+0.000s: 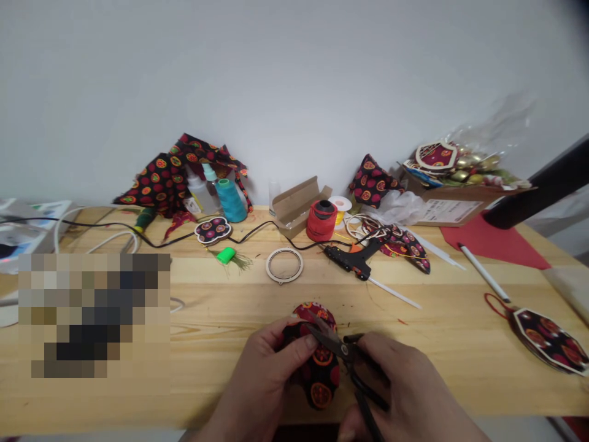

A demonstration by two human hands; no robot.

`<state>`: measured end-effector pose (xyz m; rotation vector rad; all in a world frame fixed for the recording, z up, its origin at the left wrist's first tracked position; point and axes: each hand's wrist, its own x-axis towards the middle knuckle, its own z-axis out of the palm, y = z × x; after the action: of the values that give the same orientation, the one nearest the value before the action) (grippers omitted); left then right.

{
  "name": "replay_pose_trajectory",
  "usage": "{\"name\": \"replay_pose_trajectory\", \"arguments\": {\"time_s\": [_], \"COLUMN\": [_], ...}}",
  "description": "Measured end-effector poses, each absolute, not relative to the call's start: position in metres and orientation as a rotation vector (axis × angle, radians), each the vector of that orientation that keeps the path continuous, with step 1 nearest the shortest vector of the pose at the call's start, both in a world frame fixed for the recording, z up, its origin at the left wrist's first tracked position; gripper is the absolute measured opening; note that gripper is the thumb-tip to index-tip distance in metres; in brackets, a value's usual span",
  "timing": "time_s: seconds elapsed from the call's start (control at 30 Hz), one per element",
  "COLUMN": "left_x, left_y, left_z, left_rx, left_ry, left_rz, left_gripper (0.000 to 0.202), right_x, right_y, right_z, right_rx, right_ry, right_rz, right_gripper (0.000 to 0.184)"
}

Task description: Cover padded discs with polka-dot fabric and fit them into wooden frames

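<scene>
Near the table's front edge, my left hand (276, 362) pinches a piece of dark patterned fabric (322, 383) with orange and red round motifs. A redder part of the cloth shows just beyond my fingertips. My right hand (400, 380) is wrapped round the black handles of a pair of scissors (345, 350). The blades point left and lie across the upper part of the fabric, close to my left thumb. Exactly how far the blades are parted, I cannot tell. Straight ahead lies a pale wooden ring (284, 266).
A black glue gun (352, 261) with its white stick lies beyond my right hand. Farther back stand a teal thread cone (231, 201), a red spool (321, 221) and an open cardboard box (299, 209). A fabric-covered ornament (550, 337) rests at right. A pixelated patch covers the left side.
</scene>
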<state>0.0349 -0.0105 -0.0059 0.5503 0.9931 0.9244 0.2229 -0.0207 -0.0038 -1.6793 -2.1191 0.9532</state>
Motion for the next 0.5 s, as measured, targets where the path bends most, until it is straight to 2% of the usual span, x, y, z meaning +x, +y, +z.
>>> {"name": "replay_pose_trajectory", "arguments": {"time_s": [0.37,0.5], "left_x": [0.0346,0.0347], "left_y": [-0.0107,-0.0111], "left_z": [-0.0071,-0.0075], "left_rx": [0.594,0.568], "left_ry": [1.0,0.989], "left_rz": [0.912,0.905], "left_gripper": [0.011,0.011], "right_x": [0.222,0.2211], "right_y": [-0.022,-0.0236], "right_z": [-0.0047,-0.003], "right_rx": [-1.635,-1.602], "right_ry": [-2.011,-1.94], "right_rz": [1.065,1.231], "right_gripper": [0.018,0.018]}}
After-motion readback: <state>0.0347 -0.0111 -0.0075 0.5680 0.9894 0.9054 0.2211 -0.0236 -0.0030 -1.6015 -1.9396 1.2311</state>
